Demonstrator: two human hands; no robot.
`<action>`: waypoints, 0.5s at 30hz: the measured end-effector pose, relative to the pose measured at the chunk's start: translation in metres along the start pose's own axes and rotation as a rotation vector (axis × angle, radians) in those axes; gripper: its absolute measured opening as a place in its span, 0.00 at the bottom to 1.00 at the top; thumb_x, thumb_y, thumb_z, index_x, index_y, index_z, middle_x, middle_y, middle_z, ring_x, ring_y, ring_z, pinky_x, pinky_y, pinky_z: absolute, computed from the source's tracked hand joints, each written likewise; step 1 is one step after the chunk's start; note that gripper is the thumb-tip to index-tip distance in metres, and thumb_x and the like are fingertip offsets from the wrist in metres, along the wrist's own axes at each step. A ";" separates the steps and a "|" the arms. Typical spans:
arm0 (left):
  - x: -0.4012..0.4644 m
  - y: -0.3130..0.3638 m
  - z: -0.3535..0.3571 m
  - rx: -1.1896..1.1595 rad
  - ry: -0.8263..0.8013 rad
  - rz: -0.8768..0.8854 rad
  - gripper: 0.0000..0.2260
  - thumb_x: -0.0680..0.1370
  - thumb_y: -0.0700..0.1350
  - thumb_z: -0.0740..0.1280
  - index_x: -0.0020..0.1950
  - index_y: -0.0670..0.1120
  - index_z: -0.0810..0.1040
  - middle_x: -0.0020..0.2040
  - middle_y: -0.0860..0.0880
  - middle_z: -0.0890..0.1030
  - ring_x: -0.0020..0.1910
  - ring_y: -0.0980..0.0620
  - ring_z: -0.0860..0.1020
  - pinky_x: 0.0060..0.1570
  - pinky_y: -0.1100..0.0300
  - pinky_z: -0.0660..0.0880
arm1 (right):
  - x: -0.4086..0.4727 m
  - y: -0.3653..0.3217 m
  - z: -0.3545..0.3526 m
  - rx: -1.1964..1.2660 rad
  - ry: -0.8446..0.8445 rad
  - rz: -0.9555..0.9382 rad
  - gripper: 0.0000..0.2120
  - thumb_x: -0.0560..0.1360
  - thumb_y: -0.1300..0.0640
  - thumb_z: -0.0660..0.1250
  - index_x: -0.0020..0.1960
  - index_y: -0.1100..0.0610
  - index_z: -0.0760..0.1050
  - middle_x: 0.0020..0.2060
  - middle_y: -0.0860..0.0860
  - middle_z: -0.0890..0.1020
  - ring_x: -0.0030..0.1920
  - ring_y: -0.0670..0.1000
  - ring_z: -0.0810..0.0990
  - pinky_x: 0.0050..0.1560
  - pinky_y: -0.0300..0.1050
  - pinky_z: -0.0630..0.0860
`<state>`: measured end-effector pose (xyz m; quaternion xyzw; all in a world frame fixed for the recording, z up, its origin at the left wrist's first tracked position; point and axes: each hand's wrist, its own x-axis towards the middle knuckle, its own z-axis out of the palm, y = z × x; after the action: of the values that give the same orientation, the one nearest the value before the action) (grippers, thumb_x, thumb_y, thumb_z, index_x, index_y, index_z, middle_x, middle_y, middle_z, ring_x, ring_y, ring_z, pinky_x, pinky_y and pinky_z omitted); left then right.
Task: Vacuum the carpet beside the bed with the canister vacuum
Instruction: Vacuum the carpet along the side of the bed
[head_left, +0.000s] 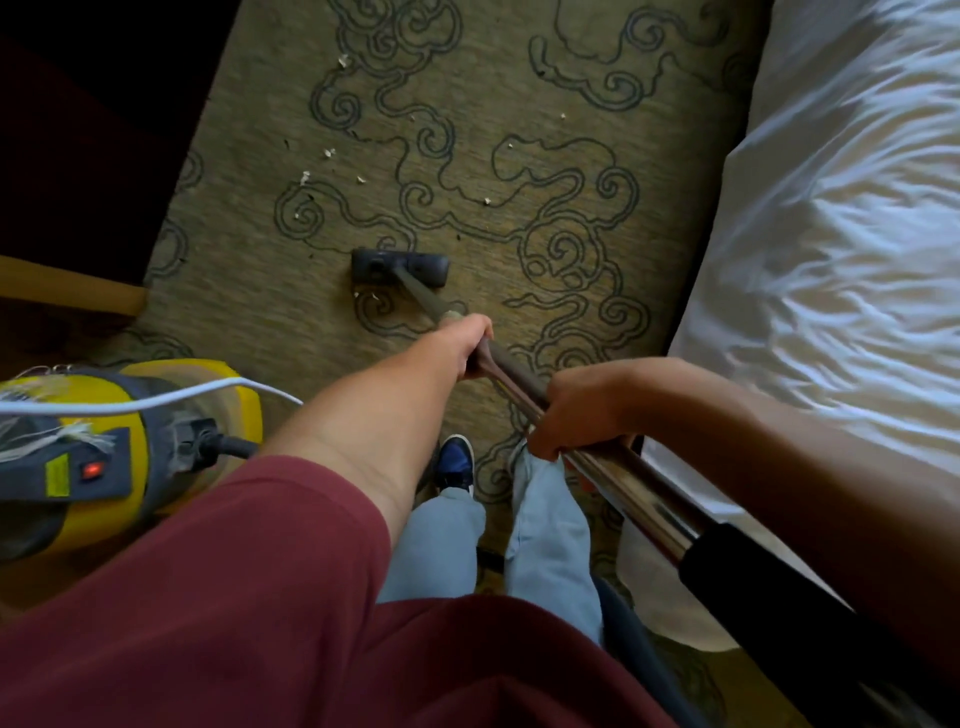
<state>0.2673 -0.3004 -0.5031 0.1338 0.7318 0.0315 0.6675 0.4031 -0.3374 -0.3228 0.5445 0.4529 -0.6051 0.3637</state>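
Carpet (498, 171) scraps beyond the floor nozzle (399, 267) may scatter if both hands, left hand (470, 345) and right hand (576, 410) clenched round the wand (519, 371), shove fast.

Bedroom: bed (841, 218) w/ white sheets, patterned carpet (519, 218).

- carpet (467, 130): olive-tan, dark scroll outlines, white flecks
- canister vacuum (130, 457), near left: yellow and grey, red switch
- bedding (857, 208), right: white
- sleeve (234, 597): maroon
- floor head (400, 266): dark grey
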 end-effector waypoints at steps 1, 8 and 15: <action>-0.005 -0.002 -0.005 -0.013 0.005 0.013 0.06 0.74 0.39 0.65 0.51 0.43 0.73 0.42 0.42 0.76 0.35 0.45 0.78 0.20 0.59 0.76 | -0.002 -0.002 0.008 0.009 0.010 0.000 0.11 0.73 0.56 0.70 0.49 0.62 0.74 0.31 0.55 0.86 0.34 0.55 0.87 0.35 0.51 0.85; -0.028 0.025 -0.067 0.028 0.068 0.129 0.02 0.76 0.41 0.63 0.44 0.44 0.71 0.37 0.44 0.75 0.30 0.47 0.76 0.30 0.59 0.77 | -0.005 -0.046 0.026 -0.097 0.200 -0.078 0.12 0.70 0.49 0.71 0.45 0.56 0.76 0.34 0.52 0.85 0.32 0.51 0.86 0.29 0.41 0.78; 0.010 0.008 -0.104 -0.084 0.097 0.115 0.05 0.74 0.41 0.64 0.49 0.42 0.74 0.46 0.42 0.78 0.45 0.44 0.79 0.56 0.48 0.79 | 0.026 -0.087 0.034 -0.220 0.245 -0.110 0.10 0.71 0.50 0.70 0.42 0.56 0.73 0.35 0.52 0.81 0.32 0.49 0.81 0.29 0.39 0.74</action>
<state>0.1658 -0.2768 -0.4995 0.1458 0.7525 0.1067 0.6333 0.3069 -0.3396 -0.3354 0.5452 0.5866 -0.5001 0.3296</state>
